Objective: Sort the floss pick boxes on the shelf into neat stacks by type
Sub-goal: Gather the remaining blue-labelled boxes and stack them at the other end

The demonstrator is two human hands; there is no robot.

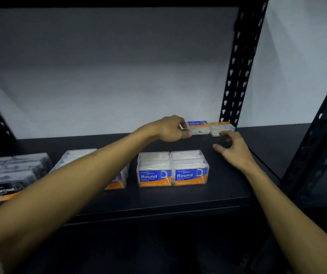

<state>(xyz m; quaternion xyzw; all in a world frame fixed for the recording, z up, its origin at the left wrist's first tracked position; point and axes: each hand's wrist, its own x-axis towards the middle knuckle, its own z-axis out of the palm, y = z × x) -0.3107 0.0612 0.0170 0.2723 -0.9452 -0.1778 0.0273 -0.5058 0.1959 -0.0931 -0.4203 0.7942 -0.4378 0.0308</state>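
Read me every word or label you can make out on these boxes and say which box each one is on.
"Round" on the front left blue-and-orange box.
"Round" on the front right blue-and-orange box; the line beneath is too blurred.
"Round" on the back box by the left hand.
"Charcoal" on the black box.
All smaller print, and the far back-right box, are unreadable.

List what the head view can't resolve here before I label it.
- Middle box stack: head view, the left forearm crosses it and hides the label, so the type is unreadable.
- Charcoal boxes: cut by the left edge, blurred; count unclear.
- Back Round box: left hand covers its left end; grip unclear.
- Rear right box: label too small to read.
- Right hand: contact with that box unclear.
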